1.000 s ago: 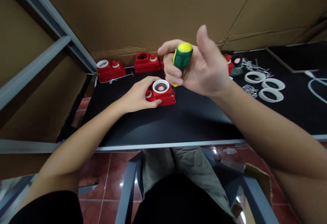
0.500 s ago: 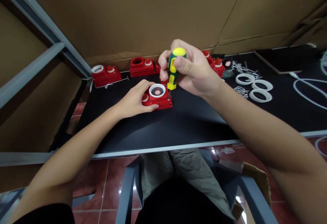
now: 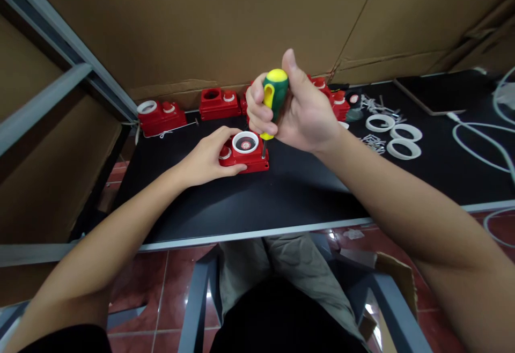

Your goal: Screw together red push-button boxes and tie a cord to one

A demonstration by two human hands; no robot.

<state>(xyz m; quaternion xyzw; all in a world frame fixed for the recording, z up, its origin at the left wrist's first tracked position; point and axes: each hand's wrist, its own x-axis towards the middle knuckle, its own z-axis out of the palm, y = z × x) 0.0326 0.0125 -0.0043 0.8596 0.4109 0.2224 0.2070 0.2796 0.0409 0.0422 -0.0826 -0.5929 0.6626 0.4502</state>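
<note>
Steadying red housing [image 3: 256, 165], left hand [image 3: 206, 158] pinches it between thumb and fingers; right hand [image 3: 306, 117] curls fingers round screwdriver [image 3: 278, 95], thumb raised (best turned upright, pressing steadily).

The person's left hand [image 3: 207, 155] is steadying a red housing [image 3: 253, 165] on the black tabletop [image 3: 249, 208], its thumb lying along the near side. The right hand [image 3: 303, 107] is wrapping its fingers around a green-and-yellow screwdriver [image 3: 279, 96], thumb sticking up, and the shank [image 3: 264, 150] is pointing down at the housing's right end, beside a white ring [image 3: 245, 152] framing a dark round face. Behind, more red housings [image 3: 219, 107] are standing along the cardboard wall [image 3: 241, 26]. Over to the right, three loose white rings [image 3: 418, 152] are lying near small metal fasteners [image 3: 372, 142], and a white cable [image 3: 475, 134] is running to a tablet [image 3: 434, 93].
</note>
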